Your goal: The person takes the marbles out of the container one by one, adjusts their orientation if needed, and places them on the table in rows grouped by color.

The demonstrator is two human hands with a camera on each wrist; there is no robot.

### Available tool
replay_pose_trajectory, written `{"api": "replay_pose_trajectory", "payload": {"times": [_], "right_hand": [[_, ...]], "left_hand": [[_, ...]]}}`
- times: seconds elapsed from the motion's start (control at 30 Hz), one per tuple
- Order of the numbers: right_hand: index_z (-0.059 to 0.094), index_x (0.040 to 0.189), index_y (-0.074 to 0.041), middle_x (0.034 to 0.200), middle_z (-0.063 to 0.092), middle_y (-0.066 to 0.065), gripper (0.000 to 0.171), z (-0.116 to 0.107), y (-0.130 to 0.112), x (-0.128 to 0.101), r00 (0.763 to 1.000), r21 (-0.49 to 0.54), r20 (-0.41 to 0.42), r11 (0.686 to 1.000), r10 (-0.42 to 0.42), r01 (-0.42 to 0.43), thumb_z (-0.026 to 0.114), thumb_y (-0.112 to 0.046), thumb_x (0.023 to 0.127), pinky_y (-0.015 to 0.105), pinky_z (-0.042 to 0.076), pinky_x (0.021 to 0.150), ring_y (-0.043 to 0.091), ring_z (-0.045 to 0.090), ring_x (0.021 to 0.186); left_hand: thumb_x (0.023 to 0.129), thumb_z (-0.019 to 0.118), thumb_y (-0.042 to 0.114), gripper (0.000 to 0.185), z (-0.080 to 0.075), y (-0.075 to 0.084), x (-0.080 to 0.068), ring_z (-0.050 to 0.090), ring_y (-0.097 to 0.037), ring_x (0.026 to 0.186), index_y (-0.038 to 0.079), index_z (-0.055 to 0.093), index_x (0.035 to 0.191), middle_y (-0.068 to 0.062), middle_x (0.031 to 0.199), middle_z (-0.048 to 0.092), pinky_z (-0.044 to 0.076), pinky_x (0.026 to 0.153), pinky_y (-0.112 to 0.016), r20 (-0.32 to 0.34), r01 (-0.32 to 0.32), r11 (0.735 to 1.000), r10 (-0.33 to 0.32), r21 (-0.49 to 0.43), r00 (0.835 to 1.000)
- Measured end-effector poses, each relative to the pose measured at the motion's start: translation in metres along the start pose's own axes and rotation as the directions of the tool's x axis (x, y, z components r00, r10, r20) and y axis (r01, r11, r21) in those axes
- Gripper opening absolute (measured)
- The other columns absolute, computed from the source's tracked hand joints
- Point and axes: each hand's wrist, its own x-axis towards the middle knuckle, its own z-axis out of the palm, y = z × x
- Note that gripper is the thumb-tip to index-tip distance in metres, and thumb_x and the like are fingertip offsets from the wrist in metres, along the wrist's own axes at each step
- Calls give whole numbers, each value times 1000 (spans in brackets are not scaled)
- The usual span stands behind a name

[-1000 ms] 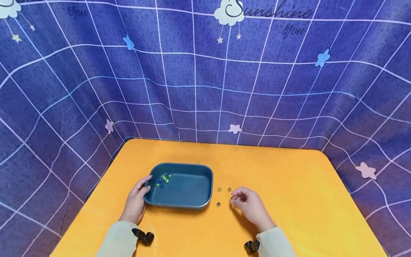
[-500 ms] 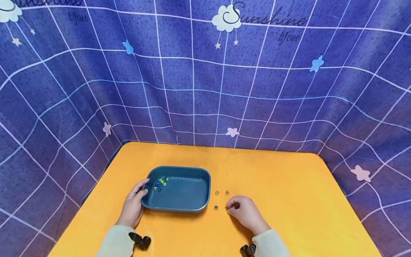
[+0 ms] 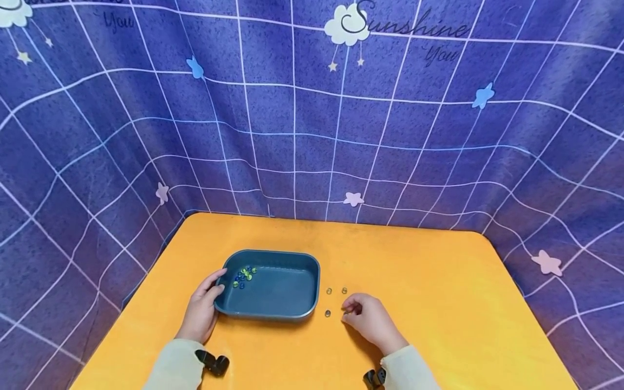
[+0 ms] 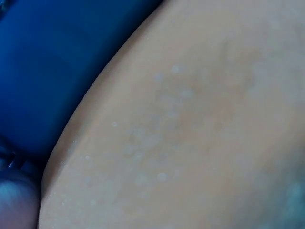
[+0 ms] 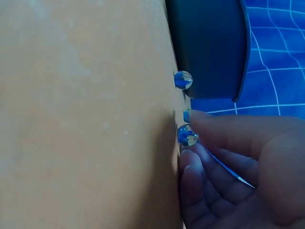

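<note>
My left hand (image 3: 201, 314) holds the left end of a dark blue rectangular tray (image 3: 273, 316), its thumb over the rim. Glass marbles (image 3: 241, 285), several in yellow-green and blue, lie grouped in the tray's left part. Right of the tray, three clear marbles (image 3: 328, 313) sit apart on the table. My right hand (image 3: 372, 319) is low beside them, its thumb and fingertips spread slightly around a fourth marble (image 5: 188, 135) on the table. That marble is mostly hidden by the fingers in the head view. The left wrist view shows mainly blurred table and tray wall (image 4: 57, 62).
The orange table (image 3: 414, 271) reaches back to a purple-blue curtain (image 3: 312, 135) with a grid and star print, which also runs along both sides. Small black wrist devices (image 3: 213, 363) hang at both sleeves.
My right hand has brought its marble down and toward me onto the table, and its fingertips have since parted slightly. The left hand keeps its hold on the tray. The head view has shifted a little.
</note>
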Motion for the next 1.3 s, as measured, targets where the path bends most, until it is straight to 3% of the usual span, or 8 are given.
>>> {"api": "replay_pose_trajectory", "payload": {"times": [0.3,0.57,0.73,1.0,1.3], "right_hand": [[72,103,-4,86,65,-4,12,-6,-22,5,997,25,-76,1000,8,-6,76,-9,94,28,53,70,13,60,77],[72,106,-9,90,63,-9,14,-9,-53,24,984,-18,-105,990,-143,142,77,-12,93,32,56,77,11,60,80],[72,111,-7,96,65,-3,18,-6,-74,39,977,-7,-61,979,-204,204,75,-16,96,33,56,79,12,60,84],[68,123,-6,107,67,1,29,1,-110,69,972,-17,7,972,-233,233,72,-21,98,34,55,86,14,61,92],[68,123,-9,107,65,0,29,27,-148,93,960,-28,83,963,-267,270,72,-22,98,28,54,82,13,60,92]], "left_hand": [[111,42,12,46,1,1,0,10,-21,156,10,41,158,-4,172,11,21,122,-40,-2,-7,1000,6,-23,1000],[111,43,12,46,3,2,1,13,-20,156,9,41,157,-4,172,13,24,121,-38,-5,-3,999,3,-42,1000],[112,42,12,46,2,2,1,12,-19,156,10,41,157,-4,172,12,23,122,-39,-4,-5,999,5,-34,1000],[111,42,13,45,1,0,1,13,-21,156,10,43,157,-5,172,13,23,121,-39,-5,-8,1000,7,-25,1000],[112,42,12,45,1,0,0,14,-20,155,9,42,157,-4,171,14,23,122,-40,2,-20,999,20,-26,1000]]}}
